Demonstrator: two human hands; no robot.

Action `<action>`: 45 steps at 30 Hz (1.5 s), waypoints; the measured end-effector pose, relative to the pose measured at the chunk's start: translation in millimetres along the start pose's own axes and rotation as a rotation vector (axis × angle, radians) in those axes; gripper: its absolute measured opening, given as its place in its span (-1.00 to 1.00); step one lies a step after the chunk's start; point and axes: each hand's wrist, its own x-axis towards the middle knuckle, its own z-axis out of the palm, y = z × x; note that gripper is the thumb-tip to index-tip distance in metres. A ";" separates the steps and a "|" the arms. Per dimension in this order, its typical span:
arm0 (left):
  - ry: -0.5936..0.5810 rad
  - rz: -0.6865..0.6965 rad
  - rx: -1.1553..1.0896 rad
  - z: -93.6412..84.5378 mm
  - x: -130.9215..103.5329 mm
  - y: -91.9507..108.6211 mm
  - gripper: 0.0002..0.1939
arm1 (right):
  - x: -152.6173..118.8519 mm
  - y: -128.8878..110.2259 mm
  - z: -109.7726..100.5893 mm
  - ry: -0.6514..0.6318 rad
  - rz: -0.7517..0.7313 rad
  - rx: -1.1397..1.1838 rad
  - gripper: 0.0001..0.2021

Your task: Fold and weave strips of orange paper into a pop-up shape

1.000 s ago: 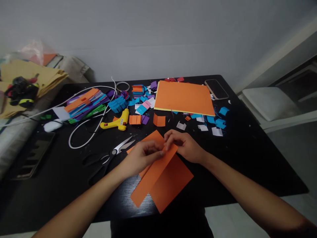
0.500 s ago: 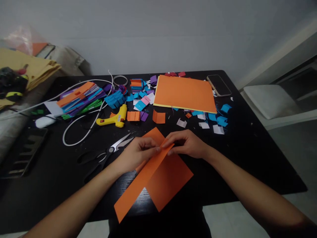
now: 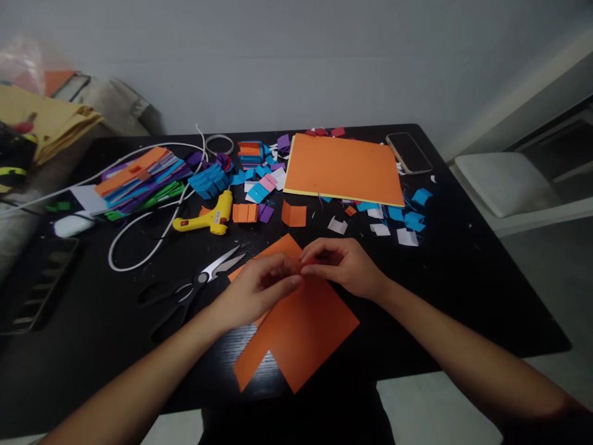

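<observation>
My left hand [image 3: 259,284] is closed, its thumb and curled fingertips at the upper end of an orange paper strip [image 3: 252,368]. The strip runs down toward the table's front edge. My right hand [image 3: 349,269] pinches with thumb and forefinger at the same upper end, and the fingertips of both hands nearly meet. Below them a larger orange paper sheet [image 3: 319,327] lies slantwise on the table, its middle partly covered by the hands. To the left, black-handled scissors [image 3: 202,278] lie with blades apart.
A yellow glue gun [image 3: 220,216] and a looped white cable [image 3: 113,253] lie at the left. Bundled paper strips [image 3: 143,179] are behind. A stack of orange sheets [image 3: 345,170], a phone [image 3: 408,153] and small paper pieces are at the back of the black table [image 3: 454,296].
The strip has come down from a raised, tilted position to lie flatter, its lower end shifting right. My right hand has moved slightly left. The view has shifted a little.
</observation>
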 end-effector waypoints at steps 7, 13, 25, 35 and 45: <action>0.121 0.115 0.298 0.4 -3.5 0.0 -0.76 | -2.4 -5.2 1.4 0.011 0.006 0.057 -0.83; 0.140 0.111 0.242 -0.2 -3.9 -4.1 -0.78 | -1.6 -4.0 -1.1 0.002 0.004 0.033 -0.82; 0.142 0.195 0.361 -0.8 -2.2 3.1 -0.84 | -3.3 -7.6 -8.9 -0.152 -0.005 -0.157 -0.82; 0.171 0.089 0.269 -0.8 -3.9 0.8 -0.78 | -3.8 -10.3 -0.8 -0.008 0.062 -0.046 -0.79; 0.241 0.081 0.092 5.2 -2.9 -2.0 -0.81 | -6.7 -9.8 5.6 0.142 0.101 0.095 -0.65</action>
